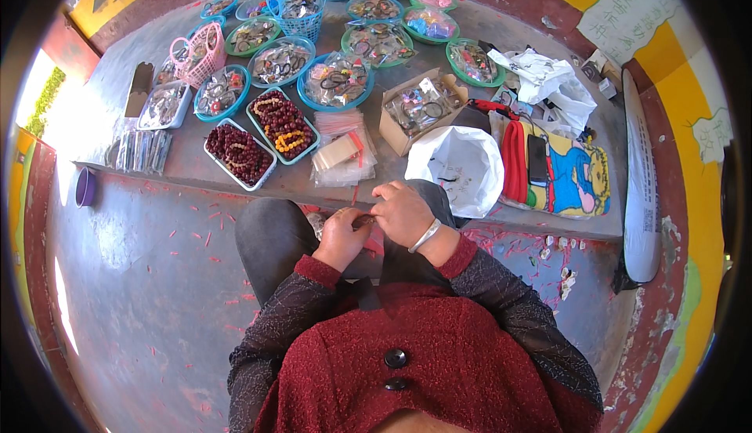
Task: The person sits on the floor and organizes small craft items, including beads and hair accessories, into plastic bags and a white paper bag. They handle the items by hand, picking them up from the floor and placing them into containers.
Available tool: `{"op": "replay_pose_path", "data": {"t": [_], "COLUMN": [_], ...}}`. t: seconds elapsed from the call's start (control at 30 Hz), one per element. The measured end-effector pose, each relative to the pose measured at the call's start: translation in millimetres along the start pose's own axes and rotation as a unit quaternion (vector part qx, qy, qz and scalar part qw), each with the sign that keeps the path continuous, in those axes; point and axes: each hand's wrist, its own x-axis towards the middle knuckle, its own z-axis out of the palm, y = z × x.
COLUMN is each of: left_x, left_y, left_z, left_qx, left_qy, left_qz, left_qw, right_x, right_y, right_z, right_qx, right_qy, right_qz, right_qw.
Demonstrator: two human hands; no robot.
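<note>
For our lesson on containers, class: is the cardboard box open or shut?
The cardboard box is open: the clear packets inside show from above, with no lid covering them.

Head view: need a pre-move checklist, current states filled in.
1. Both hands visible: ok, left hand and right hand meet above the lap.
2. Held piece identified: cannot tell, too small and mostly covered by fingers.
3. Bracelet clear of the fingers: ok, it sits at the right wrist.
4. White bag mouth open: ok, the inside shows.
5. Dark red beads uncovered in their tray: ok.
6. Floor free of scraps: not ok, red scraps are scattered on it.
</note>
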Motion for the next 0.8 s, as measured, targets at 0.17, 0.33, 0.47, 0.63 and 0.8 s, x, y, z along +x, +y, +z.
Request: {"op": "replay_pose_path", "data": {"t": [0.17,0.33,0.47,0.63,0.8], "left_x": [0.1,0.2,-1.4,0.0,3.1], "left_y": [-0.5,-1.4,-5.2,3.2,20.2], "left_z": [-1.4,-0.2,1.4,-3.2,-12.0], "left_qx": [0.031,-0.021,-0.041,-0.153,-0.178], "left_qy": [-0.002,-0.04,-0.037,-0.041,-0.071], "left_qz": [-0.009,-0.079,-0.084,-0.135,-0.203], "left_qw": [0.999,0.996,0.995,0.978,0.96], "right_x": [2.1,6.4,4.4,4.9,5.5], "right_y": [-8.4,-11.8,-9.6,-5.9,-4.5], "right_z": [-10.6,-12.8,-13.0,-19.3,-22.4], "right_qx": [-0.015,0.055,0.047,0.016,-0.041], "right_qy": [0.007,0.041,0.043,0.038,0.02], "right_qz": [-0.007,-0.036,-0.052,-0.059,-0.076], "right_qw": [1.0,0.997,0.997,0.997,0.996]}}
